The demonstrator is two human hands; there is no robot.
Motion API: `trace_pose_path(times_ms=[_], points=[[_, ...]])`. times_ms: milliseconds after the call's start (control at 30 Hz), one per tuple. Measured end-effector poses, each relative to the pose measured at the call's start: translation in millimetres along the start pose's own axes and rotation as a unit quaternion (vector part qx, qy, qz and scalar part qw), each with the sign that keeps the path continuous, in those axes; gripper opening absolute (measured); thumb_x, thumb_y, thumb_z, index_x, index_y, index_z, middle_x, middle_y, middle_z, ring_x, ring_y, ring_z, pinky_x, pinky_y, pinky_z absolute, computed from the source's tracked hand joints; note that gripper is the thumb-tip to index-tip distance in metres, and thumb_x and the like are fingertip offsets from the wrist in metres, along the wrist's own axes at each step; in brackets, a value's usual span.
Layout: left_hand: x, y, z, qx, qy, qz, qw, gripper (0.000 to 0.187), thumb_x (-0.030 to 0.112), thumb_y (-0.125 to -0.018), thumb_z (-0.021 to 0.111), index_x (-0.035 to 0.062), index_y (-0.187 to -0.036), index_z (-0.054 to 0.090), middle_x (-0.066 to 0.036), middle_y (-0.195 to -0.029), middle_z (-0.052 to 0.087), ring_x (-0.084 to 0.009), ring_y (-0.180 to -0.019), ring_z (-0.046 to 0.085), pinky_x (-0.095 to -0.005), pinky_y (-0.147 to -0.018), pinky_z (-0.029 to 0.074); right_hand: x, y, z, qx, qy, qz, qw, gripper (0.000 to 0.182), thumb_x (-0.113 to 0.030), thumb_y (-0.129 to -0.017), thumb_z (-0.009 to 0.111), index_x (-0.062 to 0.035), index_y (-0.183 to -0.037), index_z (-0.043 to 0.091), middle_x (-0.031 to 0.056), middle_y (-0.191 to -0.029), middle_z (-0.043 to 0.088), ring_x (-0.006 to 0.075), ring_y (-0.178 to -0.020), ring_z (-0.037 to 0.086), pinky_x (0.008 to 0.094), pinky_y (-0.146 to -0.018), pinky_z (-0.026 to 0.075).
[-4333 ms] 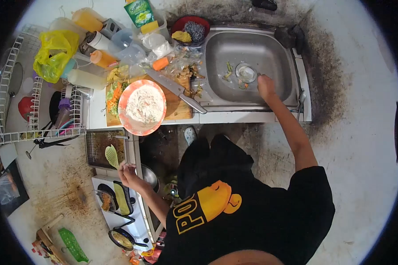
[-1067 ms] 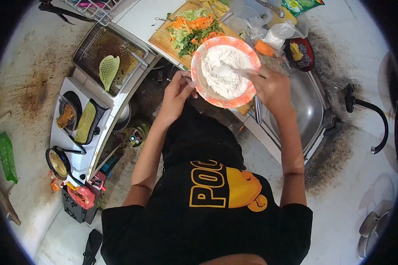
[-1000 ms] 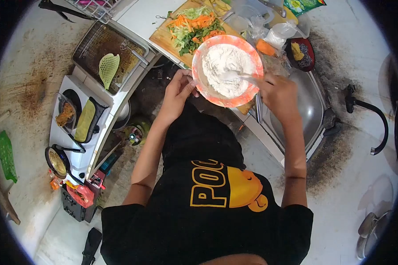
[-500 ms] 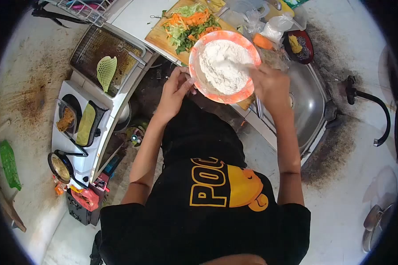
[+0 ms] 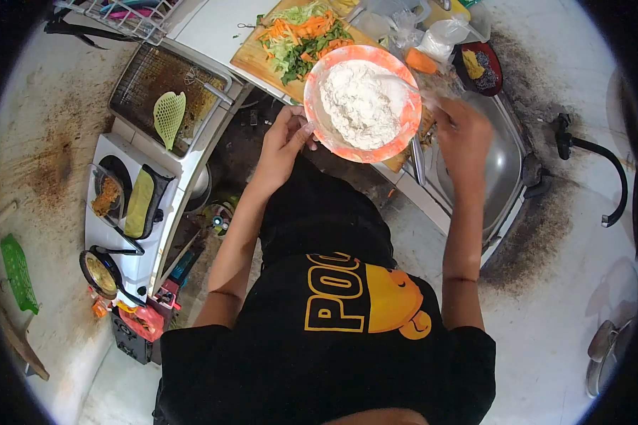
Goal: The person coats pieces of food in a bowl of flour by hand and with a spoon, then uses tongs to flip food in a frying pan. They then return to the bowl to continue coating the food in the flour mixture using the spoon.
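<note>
An orange-and-white bowl [image 5: 365, 154] is held over the counter edge, with a heap of white flour [image 5: 358, 106] inside. My left hand [image 5: 286, 142] grips the bowl's left rim between thumb and fingers. On the other side, my right hand [image 5: 464, 138] is closed around the handle of a spoon [image 5: 398, 80], whose bowl end is buried in the flour. Motion blurs the right fingers somewhat. Just behind the bowl, shredded carrot and chopped greens [image 5: 301, 39] lie on a wooden cutting board [image 5: 252, 60].
Right of the bowl is a steel sink [image 5: 500, 177] with a black faucet [image 5: 606, 159]. A knife handle [image 5: 417, 161] sticks out over the counter edge. A carrot piece [image 5: 420, 61] and plastic bags lie behind. A green slotted turner [image 5: 169, 117] rests on a tray at left.
My right hand has moved right, away from the bowl's middle, and the spoon handle shows more clearly. The bowl has shifted very slightly; my left hand keeps its hold.
</note>
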State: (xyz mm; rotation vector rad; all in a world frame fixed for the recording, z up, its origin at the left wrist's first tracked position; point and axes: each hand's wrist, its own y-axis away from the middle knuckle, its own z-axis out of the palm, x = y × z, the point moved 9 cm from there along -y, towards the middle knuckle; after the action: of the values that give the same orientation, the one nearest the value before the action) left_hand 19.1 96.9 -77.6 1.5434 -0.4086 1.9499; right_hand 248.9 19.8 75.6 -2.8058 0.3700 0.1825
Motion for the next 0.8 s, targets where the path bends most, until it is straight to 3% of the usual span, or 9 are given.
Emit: trace_pose_path(times_ms=[100, 200, 300, 400, 600, 667, 800], points=[[-1, 0, 0, -0.001, 0.004, -0.006, 1.0, 0.021, 0.009, -0.098, 0.051, -0.0016, -0.116, 0.047, -0.006, -0.089, 0.058, -0.0121, -0.076, 0.055, -0.0274, -0.072, 0.047, -9, -7, 23, 0.021, -0.032, 0.021, 0.999, 0.017, -0.008, -0.078, 0.066, -0.0095, -0.095, 0.072, 0.0106, -0.084, 0.068, 0.0306, -0.071, 0.066, 0.0375, -0.062, 0.05], [-4, 0, -1, 0.001, 0.002, -0.009, 1.0, 0.021, 0.009, -0.098, 0.051, -0.0016, -0.115, 0.047, -0.006, -0.088, 0.058, -0.012, -0.076, 0.055, -0.0274, -0.071, 0.048, -25, -1, 39, 0.017, -0.043, -0.032, 0.998, 0.021, -0.008, -0.079, 0.065, -0.0095, -0.098, 0.072, 0.0112, -0.087, 0.069, 0.0307, -0.074, 0.066, 0.0375, -0.064, 0.051], [-3, -1, -1, 0.004, 0.001, -0.004, 1.0, 0.021, 0.009, -0.098, 0.051, -0.0016, -0.115, 0.047, -0.006, -0.087, 0.058, -0.012, -0.076, 0.055, -0.0272, -0.071, 0.048, -36, 16, 40, -0.057, -0.03, -0.064, 0.996, 0.021, -0.01, -0.079, 0.065, -0.0096, -0.099, 0.071, 0.0116, -0.087, 0.069, 0.0309, -0.073, 0.066, 0.0386, -0.064, 0.051], [-4, -1, -2, 0.004, 0.001, -0.003, 1.0, 0.02, 0.009, -0.098, 0.051, -0.0014, -0.114, 0.046, -0.006, -0.088, 0.058, -0.0121, -0.076, 0.055, -0.0269, -0.072, 0.048, -32, 29, 13, -0.09, -0.046, -0.055, 0.993, 0.018, -0.009, -0.078, 0.067, -0.01, -0.096, 0.072, 0.0099, -0.081, 0.067, 0.0298, -0.068, 0.064, 0.0378, -0.06, 0.05], [-6, -2, -1, -0.005, 0.014, -0.003, 1.0, 0.02, 0.01, -0.098, 0.052, -0.0009, -0.114, 0.047, -0.005, -0.09, 0.058, -0.0118, -0.076, 0.055, -0.0265, -0.072, 0.047, -23, 29, -24, -0.039, -0.025, -0.035, 0.998, 0.012, -0.005, -0.074, 0.071, -0.007, -0.086, 0.071, 0.0093, -0.069, 0.06, 0.0276, -0.058, 0.059, 0.0359, -0.052, 0.044], [-5, -2, -2, -0.001, 0.018, -0.007, 1.0, 0.02, 0.011, -0.098, 0.052, -0.0008, -0.114, 0.047, -0.005, -0.09, 0.058, -0.0118, -0.076, 0.054, -0.0264, -0.072, 0.047, -21, 29, -22, -0.028, 0.01, -0.043, 0.999, 0.014, -0.009, -0.072, 0.071, -0.0127, -0.086, 0.071, 0.0052, -0.065, 0.057, 0.0255, -0.056, 0.059, 0.0368, -0.052, 0.045], [-1, -2, 0, -0.009, 0.009, -0.004, 1.0, 0.019, 0.011, -0.098, 0.052, -0.0005, -0.113, 0.048, -0.005, -0.09, 0.058, -0.0116, -0.077, 0.054, -0.0267, -0.072, 0.047, -20, 34, -23, -0.033, -0.009, -0.041, 0.999, 0.014, -0.009, -0.072, 0.07, -0.0128, -0.086, 0.071, 0.0055, -0.066, 0.058, 0.0255, -0.058, 0.059, 0.0365, -0.053, 0.045]])
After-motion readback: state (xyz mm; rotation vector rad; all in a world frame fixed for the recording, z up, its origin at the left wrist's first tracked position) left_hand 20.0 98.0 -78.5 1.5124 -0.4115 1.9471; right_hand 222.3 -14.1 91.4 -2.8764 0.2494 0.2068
